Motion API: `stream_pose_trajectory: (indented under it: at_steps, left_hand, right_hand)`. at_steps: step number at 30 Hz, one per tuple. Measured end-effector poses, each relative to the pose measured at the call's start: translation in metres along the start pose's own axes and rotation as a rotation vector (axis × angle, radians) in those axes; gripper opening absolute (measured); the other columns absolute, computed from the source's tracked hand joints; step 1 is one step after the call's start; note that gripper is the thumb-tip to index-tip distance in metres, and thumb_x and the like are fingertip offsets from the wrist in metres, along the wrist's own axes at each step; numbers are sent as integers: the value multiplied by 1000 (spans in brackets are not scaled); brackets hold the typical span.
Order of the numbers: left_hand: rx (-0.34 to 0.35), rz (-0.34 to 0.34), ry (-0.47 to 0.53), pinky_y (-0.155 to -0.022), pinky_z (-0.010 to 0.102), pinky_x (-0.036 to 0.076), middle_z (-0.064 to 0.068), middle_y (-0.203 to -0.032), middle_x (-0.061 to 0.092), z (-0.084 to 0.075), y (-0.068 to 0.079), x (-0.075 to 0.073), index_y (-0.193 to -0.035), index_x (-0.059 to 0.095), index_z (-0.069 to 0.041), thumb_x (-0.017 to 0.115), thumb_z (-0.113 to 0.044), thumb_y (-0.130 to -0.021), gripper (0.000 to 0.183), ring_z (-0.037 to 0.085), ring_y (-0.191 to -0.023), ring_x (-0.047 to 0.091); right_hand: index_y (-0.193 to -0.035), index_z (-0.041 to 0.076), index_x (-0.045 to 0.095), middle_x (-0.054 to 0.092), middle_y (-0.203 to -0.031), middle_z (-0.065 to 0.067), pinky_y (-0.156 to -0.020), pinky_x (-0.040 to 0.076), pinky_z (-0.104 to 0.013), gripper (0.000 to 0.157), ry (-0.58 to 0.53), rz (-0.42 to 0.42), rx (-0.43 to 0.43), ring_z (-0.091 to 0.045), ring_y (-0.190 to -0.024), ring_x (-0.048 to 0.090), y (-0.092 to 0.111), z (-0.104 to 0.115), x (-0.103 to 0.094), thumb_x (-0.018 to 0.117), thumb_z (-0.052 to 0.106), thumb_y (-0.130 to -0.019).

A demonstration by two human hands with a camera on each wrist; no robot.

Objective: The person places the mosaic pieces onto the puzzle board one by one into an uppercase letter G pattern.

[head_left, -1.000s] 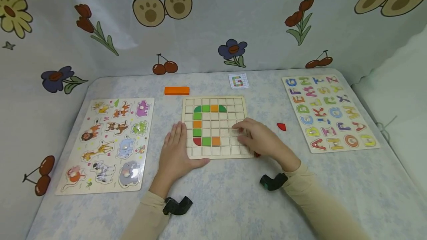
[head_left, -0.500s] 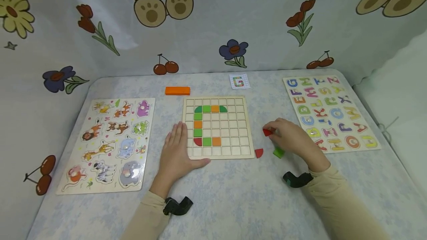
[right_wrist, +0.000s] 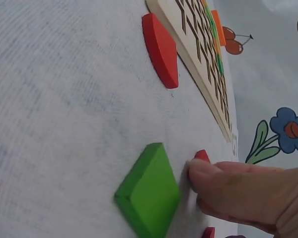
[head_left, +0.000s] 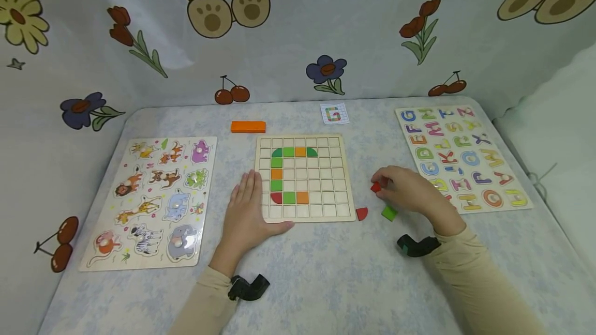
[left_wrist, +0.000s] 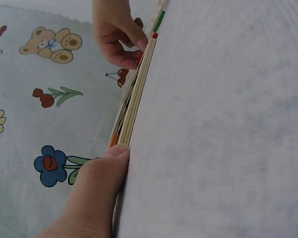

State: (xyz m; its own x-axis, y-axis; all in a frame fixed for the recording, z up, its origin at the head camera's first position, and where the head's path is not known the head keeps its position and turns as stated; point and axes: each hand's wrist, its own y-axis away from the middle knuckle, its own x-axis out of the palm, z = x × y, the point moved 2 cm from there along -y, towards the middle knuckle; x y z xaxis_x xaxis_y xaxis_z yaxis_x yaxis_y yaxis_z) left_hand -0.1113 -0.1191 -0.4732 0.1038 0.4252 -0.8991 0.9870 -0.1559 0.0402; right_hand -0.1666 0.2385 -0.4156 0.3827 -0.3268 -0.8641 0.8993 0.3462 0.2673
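Observation:
A wooden grid board [head_left: 321, 164] lies mid-table, with green, orange and red tiles forming a C-like outline. My left hand [head_left: 244, 221] rests at its lower left, fingers straight along the left edge; its thumb [left_wrist: 97, 183] touches the front edge. To the right of the board, my right hand [head_left: 405, 190] pinches a small red tile [head_left: 375, 187] between thumb and fingertips; the fingers partly hide it. Close below that hand is a green square tile [head_left: 389, 213], tilted like a diamond in the right wrist view. A red quarter-circle tile [head_left: 361, 214] lies beside the board's lower right corner.
An animal puzzle board [head_left: 155, 206] lies on the left, an alphabet puzzle board [head_left: 458, 156] on the right. Behind the grid board are an orange block [head_left: 248, 126] and a small card [head_left: 334, 113] with a coloured G pattern.
My right hand has moved right from the grid board and picked up the red tile, drawing it slightly closer. The green tile and other red tile are now uncovered. My left hand stays put.

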Motion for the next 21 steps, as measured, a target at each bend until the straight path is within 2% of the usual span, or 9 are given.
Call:
stream_pose_trajectory:
  at_steps: [4,10,13,17,21]
  left_hand:
    - [0,-1,7,-126,51,8,12,-169,1,0,0,0,-159,7,-5,69,-83,-63,138,28,-157,0]
    - [4,-5,-3,-126,51,9,12,-169,2,1,-1,0,-160,7,-5,68,-84,-63,139,28,-157,0]
    - [4,-2,-6,-126,51,9,12,-168,2,1,-1,-1,-159,7,-5,68,-83,-63,139,28,-157,0]
    - [1,5,-5,-126,51,8,13,-168,2,0,0,-1,-159,7,-4,69,-82,-64,138,29,-157,0]
    - [-4,8,-5,-126,50,8,12,-169,1,0,0,-1,-159,6,-4,69,-82,-64,138,28,-157,-1]
  right_hand:
    - [-100,15,64,61,-84,-1,-67,43,-31,18,-61,-10,39,-18,-77,53,0,-3,1,76,20,-87]
    - [-96,16,65,62,-85,-1,-61,42,-28,20,-197,-70,44,-18,-73,52,-3,2,3,78,28,-86]
    - [-96,17,66,64,-87,-1,-59,43,-27,20,-287,-84,34,-19,-72,52,-10,16,11,79,29,-86]
    - [-97,18,67,65,-88,-1,-57,45,-26,21,-394,-58,7,-20,-70,54,-19,43,24,80,28,-84]
    - [-96,17,67,66,-86,0,-57,46,-26,21,-439,-40,-48,-18,-67,55,-27,67,37,81,26,-83]
